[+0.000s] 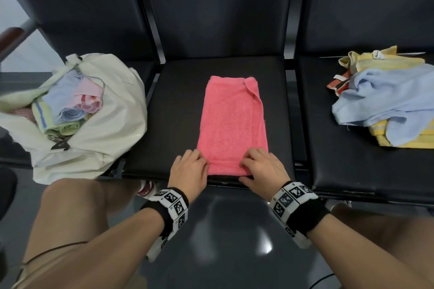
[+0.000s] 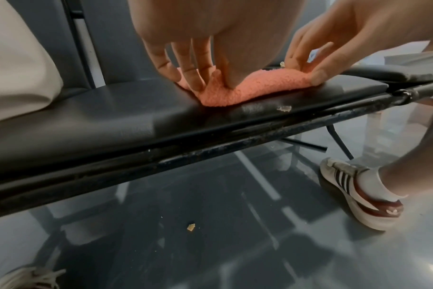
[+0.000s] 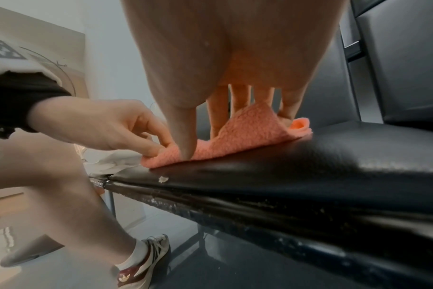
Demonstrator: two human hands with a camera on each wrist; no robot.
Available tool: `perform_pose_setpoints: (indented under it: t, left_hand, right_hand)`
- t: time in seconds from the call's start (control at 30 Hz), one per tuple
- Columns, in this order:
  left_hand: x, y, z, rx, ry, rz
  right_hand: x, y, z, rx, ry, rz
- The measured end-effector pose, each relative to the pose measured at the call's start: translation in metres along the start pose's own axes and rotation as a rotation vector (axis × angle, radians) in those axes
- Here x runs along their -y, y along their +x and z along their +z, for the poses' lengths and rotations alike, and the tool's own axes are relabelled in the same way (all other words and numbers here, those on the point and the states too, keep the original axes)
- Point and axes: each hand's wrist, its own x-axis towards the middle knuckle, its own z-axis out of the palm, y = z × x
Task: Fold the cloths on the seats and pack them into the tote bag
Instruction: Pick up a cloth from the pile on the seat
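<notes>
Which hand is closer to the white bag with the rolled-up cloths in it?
Left. The left hand grips the pink towel's near corner on the tote bag's side; the right hand grips the corner farther away.

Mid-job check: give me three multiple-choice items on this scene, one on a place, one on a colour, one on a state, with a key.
1. The tote bag sits on:
A. the left seat
B. the middle seat
C. the floor

2. The cloth being folded is:
A. blue
B. pink
C. yellow

3. The hands:
A. hang idle
B. pinch the cloth's near edge
C. reach into the bag

Key:
1 A, beside the middle seat.
2 B, the pink cloth.
3 B, left hand and right hand both pinch it.
</notes>
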Motion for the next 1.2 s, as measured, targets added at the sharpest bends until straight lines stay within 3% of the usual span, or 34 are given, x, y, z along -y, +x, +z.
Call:
perform_pose_setpoints:
  t: [0.17,0.33,0.57,0.67,0.87,1.0,1.1,1.2]
  left_hand:
    - [-0.01,-0.002,-0.011,-0.004,0.013,0.089]
    - [-0.024,-0.003,-0.008,0.045,-0.053,0.25]
    - [-0.029,0.003,-0.001,0.1,-0.086,0.168]
    - [-0.031,0.009,-0.004,0.228,-0.112,0.071]
    - [-0.029,0.018,-0.001,0.306,-0.142,-0.016]
    - [-0.028,0.021,-0.002,0.302,-0.21,-0.049]
    - [-0.024,0.021,-0.001,0.287,-0.327,-0.115]
    - [-0.02,0.022,0.0,0.154,-0.249,-0.079]
  right_hand:
    - [0.002,0.002,0.003,-0.076,-0.012,0.024]
    - [0.0,0.003,0.005,-0.003,0.0,0.036]
    - [0.001,0.005,0.004,0.072,0.0,0.054]
    - [0.003,0.005,0.003,0.003,0.044,0.063]
    - [0.004,0.003,0.004,-0.177,0.065,0.014]
    - [0.003,0.001,0.005,-0.223,0.062,-0.045]
    - [0.0,0.0,0.005,-0.17,0.03,-0.074]
    - [-0.001,0.002,0.01,-0.17,0.008,-0.049]
